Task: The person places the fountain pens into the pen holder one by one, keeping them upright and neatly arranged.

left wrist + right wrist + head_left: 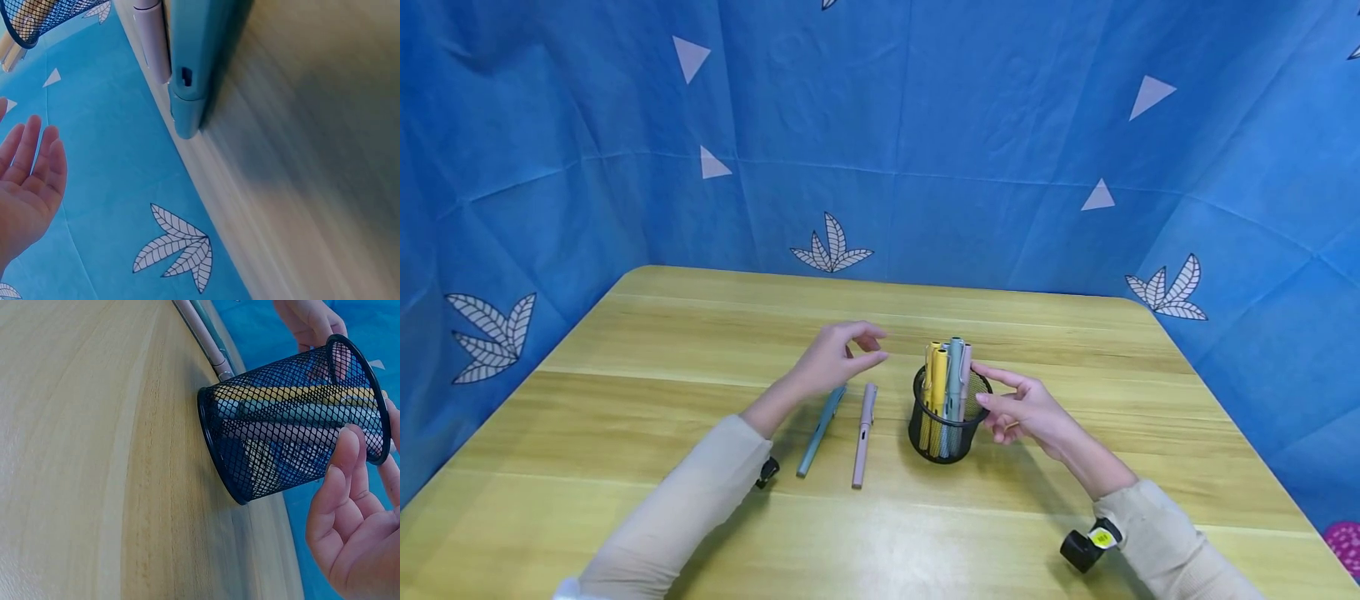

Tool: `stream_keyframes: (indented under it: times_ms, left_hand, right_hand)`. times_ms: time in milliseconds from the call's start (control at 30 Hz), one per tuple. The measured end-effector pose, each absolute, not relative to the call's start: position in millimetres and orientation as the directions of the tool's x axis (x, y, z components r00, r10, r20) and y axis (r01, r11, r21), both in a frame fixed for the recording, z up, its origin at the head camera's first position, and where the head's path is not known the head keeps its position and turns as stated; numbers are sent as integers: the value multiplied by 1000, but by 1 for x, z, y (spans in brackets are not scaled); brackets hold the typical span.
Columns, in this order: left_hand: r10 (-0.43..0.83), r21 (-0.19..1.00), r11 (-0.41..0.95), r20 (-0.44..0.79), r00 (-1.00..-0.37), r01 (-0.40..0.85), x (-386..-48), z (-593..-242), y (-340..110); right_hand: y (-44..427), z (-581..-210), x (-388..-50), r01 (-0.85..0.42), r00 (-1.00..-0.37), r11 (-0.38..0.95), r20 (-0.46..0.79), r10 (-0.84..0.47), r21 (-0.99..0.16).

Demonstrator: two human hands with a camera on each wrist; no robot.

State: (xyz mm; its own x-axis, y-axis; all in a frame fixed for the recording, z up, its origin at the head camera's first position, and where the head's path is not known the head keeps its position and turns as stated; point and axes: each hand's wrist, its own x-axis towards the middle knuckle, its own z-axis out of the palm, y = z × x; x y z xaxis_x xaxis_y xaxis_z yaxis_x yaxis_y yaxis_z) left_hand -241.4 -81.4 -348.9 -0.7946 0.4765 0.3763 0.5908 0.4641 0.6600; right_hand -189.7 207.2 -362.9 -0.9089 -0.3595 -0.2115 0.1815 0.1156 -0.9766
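A black mesh pen holder point(950, 442) stands upright on the table with several capped pens in it, among them a yellow pen point(938, 383), a teal pen point(955, 379) and a lavender pen point(966, 371). My right hand point(1026, 408) holds its rim on the right side between forefinger and thumb, the other fingers loosely bent outside the mesh. To the holder's left, my left hand point(838, 358) hovers empty, fingers relaxed and thumb apart. Below it lie a loose teal pen point(192, 56) and a loose lavender pen point(152, 37), roughly side by side.
The wooden table point(662, 350) has a rounded back edge. Behind and beside it hangs a blue cloth point(962, 108) with white triangles and leaf prints. A small black wrist camera point(1082, 550) is strapped near the right sleeve.
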Motion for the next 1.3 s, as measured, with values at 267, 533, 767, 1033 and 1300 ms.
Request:
stream_keyframes:
  times_ms: [267, 533, 767, 1033, 1300]
  left_hand:
    - [464, 672, 471, 362, -809, 571, -241, -351, -89]
    - [449, 677, 483, 352, -821, 555, -240, -358, -98]
    - [449, 683, 508, 310, -838, 525, -242, -363, -108]
    - [519, 667, 536, 223, -825, 517, -243, -364, -121]
    - [597, 663, 564, 86, -798, 493, -244, -362, -130]
  right_hand:
    - [207, -364, -190, 190, -912, 109, -217, -348, -976]
    - [209, -370, -192, 170, -914, 119, -202, -353, -978]
    - [209, -368, -191, 187, -915, 102, -211, -343, -977]
    - [208, -368, -191, 189, -914, 100, -212, -345, -977]
    - [208, -367, -191, 185, -913, 94, -207, -351, -978]
